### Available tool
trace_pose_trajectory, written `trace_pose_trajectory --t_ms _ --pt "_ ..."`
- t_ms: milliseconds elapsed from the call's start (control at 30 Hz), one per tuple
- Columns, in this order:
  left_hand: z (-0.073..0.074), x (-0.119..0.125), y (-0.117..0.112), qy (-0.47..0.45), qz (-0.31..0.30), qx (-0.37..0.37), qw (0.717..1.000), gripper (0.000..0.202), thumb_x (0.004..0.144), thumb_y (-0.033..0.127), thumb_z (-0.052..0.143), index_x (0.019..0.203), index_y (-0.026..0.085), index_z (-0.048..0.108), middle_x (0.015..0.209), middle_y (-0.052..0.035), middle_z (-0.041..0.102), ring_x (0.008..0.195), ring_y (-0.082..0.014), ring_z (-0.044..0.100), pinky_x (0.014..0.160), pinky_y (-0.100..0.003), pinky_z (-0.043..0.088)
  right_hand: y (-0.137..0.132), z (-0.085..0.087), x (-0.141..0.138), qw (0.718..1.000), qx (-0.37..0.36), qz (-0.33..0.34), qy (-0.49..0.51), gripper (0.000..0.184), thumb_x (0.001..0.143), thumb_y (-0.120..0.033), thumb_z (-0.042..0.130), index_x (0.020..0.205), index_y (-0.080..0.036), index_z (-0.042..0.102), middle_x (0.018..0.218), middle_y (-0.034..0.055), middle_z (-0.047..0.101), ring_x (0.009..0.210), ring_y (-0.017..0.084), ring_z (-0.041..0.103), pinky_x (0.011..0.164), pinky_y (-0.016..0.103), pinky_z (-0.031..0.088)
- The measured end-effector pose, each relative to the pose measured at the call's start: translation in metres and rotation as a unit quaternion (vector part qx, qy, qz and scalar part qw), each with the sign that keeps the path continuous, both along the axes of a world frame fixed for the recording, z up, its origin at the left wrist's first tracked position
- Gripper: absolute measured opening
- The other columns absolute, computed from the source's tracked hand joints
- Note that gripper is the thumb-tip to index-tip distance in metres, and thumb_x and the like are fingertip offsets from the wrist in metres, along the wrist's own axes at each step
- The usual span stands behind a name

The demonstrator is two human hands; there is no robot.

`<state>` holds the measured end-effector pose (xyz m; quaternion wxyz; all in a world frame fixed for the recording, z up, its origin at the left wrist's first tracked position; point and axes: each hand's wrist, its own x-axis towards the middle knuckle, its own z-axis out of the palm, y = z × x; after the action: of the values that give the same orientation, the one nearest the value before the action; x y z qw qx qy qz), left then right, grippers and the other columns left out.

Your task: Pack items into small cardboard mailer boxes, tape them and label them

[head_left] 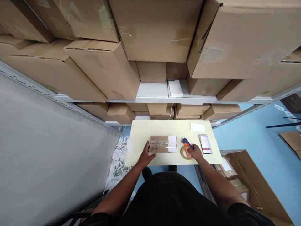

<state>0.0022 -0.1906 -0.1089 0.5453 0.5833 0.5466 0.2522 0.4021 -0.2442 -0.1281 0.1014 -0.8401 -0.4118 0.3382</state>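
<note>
A small flat cardboard box (162, 148) lies on the pale yellow table (141, 127). Clear tape runs along its top, with handwriting near the left end and a white label at the right. My left hand (145, 155) is at the box's left end, thumb and fingers apart, with fingertips touching or very near its edge. Just right of the box, my right hand (195, 152) is closed on an orange and blue tape dispenser (185, 143) with a yellowish roll of tape. Its fingers are partly hidden.
A phone (205, 144) and a white card (197, 127) lie on the table's right side. Shelves packed with cardboard boxes (160, 31) rise behind it. A large open carton (256, 179) stands at lower right; paper scraps (118, 160) cover the floor at left.
</note>
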Motion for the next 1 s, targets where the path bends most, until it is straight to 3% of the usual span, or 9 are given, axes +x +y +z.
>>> trace_pose_trajectory --t_ms 100,233,300,367,433,567,733,900,1000 --pt "-0.013 -0.002 0.0 -0.042 0.016 -0.091 0.995 0.113 0.075 0.039 0.081 0.164 0.023 0.014 0.163 -0.0187 0.038 0.15 -0.035 0.036 0.119 -0.052 0.035 0.002 0.0 -0.001 0.999 0.006 0.018 -0.031 0.029 0.081 -0.036 0.061 0.101 -0.016 0.067 0.115 0.0171 0.066 0.112 0.034 0.063 0.092 0.039 0.048" --pt "-0.017 -0.001 0.005 -0.06 -0.004 -0.099 0.993 0.101 0.074 0.041 0.08 0.16 0.024 0.03 0.156 -0.0148 0.049 0.145 -0.0354 0.044 0.117 -0.054 0.037 -0.01 0.011 -0.02 0.987 0.109 0.069 -0.1 0.056 0.081 -0.032 0.06 0.134 -0.012 0.06 0.137 0.0225 0.056 0.13 0.04 0.051 0.109 0.052 0.04" --pt "-0.015 -0.001 0.007 -0.067 -0.009 -0.103 0.992 0.095 0.076 0.042 0.079 0.158 0.025 0.035 0.154 -0.0133 0.053 0.141 -0.0346 0.048 0.116 -0.054 0.038 -0.018 0.015 -0.042 0.974 0.173 0.131 -0.059 0.067 0.081 -0.028 0.058 0.145 -0.012 0.05 0.143 0.0204 0.054 0.136 0.036 0.048 0.114 0.051 0.038" --pt "-0.012 0.0 0.007 -0.068 -0.011 -0.099 0.993 0.091 0.076 0.043 0.077 0.156 0.024 0.038 0.152 -0.0122 0.055 0.14 -0.0334 0.05 0.115 -0.052 0.04 -0.022 0.019 -0.069 0.967 0.184 0.174 0.035 0.074 0.079 -0.025 0.057 0.151 -0.014 0.043 0.147 0.0172 0.053 0.138 0.032 0.048 0.116 0.047 0.039" --pt "-0.008 0.001 0.005 -0.062 -0.016 -0.077 0.995 0.086 0.078 0.044 0.076 0.154 0.023 0.042 0.151 -0.0117 0.056 0.14 -0.032 0.05 0.115 -0.049 0.04 -0.021 0.023 -0.095 0.965 0.174 0.162 0.109 0.076 0.08 -0.026 0.056 0.153 -0.015 0.039 0.146 0.0148 0.055 0.136 0.029 0.051 0.113 0.045 0.042" --pt "0.007 0.003 0.003 -0.012 -0.007 -0.021 1.0 0.074 0.085 0.049 0.068 0.15 0.021 0.048 0.146 -0.0131 0.057 0.137 -0.0305 0.052 0.112 -0.043 0.043 -0.001 0.045 -0.119 0.971 0.178 0.081 0.136 0.058 0.09 -0.039 0.052 0.144 -0.016 0.048 0.13 0.0127 0.065 0.115 0.026 0.063 0.101 0.039 0.05" --pt "0.03 0.017 0.027 0.107 0.04 -0.008 0.993 0.061 0.096 0.057 0.05 0.144 0.019 0.057 0.122 -0.013 0.065 0.115 -0.0272 0.064 0.096 -0.038 0.051 0.047 0.078 -0.11 0.991 0.111 0.049 0.051 0.043 0.096 -0.052 0.048 0.112 -0.016 0.066 0.11 0.0137 0.071 0.102 0.026 0.065 0.088 0.034 0.049" --pt "0.032 0.038 0.057 0.187 0.006 -0.041 0.982 0.056 0.101 0.057 0.04 0.128 0.017 0.068 0.116 -0.0145 0.07 0.113 -0.0295 0.065 0.092 -0.037 0.05 0.094 0.075 -0.111 0.998 0.042 0.04 0.013 0.048 0.1 -0.055 0.044 0.105 -0.014 0.069 0.11 0.0171 0.069 0.101 0.028 0.065 0.087 0.036 0.046" --pt "0.026 0.041 0.063 0.193 -0.01 -0.065 0.979 0.056 0.103 0.055 0.036 0.123 0.016 0.07 0.117 -0.0157 0.072 0.11 -0.0297 0.067 0.09 -0.037 0.05 0.098 0.065 -0.112 0.997 0.047 0.06 0.029 0.041 0.098 -0.05 0.049 0.113 -0.016 0.069 0.114 0.0149 0.068 0.102 0.027 0.064 0.089 0.035 0.047"
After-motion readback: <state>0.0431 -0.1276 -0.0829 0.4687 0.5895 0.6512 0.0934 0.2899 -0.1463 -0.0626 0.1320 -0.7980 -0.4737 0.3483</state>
